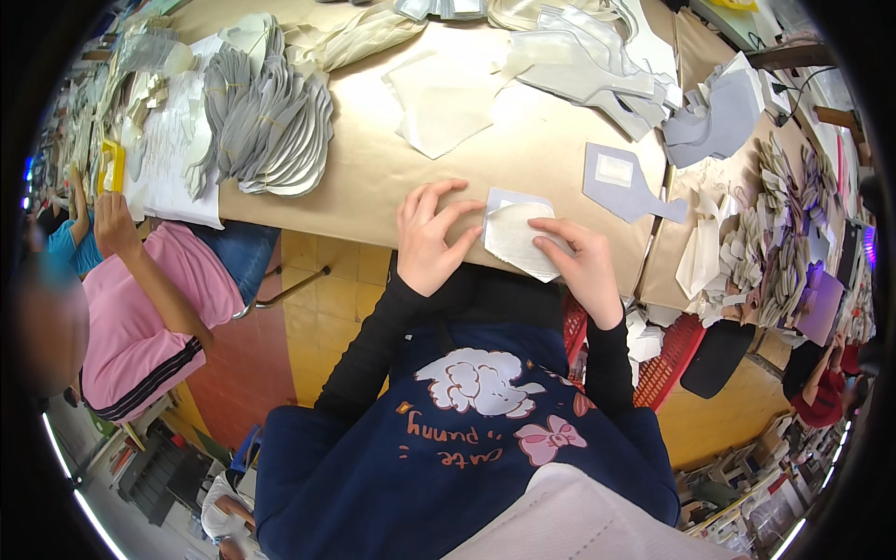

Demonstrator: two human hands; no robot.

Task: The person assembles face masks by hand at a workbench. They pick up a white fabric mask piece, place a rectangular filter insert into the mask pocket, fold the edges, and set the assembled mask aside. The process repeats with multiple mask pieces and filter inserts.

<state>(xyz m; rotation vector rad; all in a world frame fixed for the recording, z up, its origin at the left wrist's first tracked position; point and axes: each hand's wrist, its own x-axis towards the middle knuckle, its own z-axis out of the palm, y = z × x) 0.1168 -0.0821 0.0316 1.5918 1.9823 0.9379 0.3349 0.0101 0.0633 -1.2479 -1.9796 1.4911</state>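
An off-white piece is laid over a grey backing at the front edge of a brown-papered table; the backing is left exposed along the upper left side. Whether the lowest corner is carried past the table edge cannot be made out. At 9 o'clock from this piece the left hand is placed, its fingers spread apart, with thumb and forefinger tips brought to the piece's left edge. At 4 o'clock the right hand is set, its thumb and forefinger tips placed close together on the off-white surface; whether anything is pinched cannot be made out.

At 2 o'clock a grey cut-out with a white rectangle is laid flat, a narrow bare strip being left between it and the piece. At 11 o'clock cream sheets are overlapped, and a bare band is left below them. The widest room for moving is found between 9 and 10 o'clock, where bare paper is bounded by a bundle of grey pieces. Space is closed off at 1 o'clock by a heap of light grey pieces, and at 3 o'clock by a crowded pile of small pieces. At 4 o'clock, below table height, a red crate is seen.
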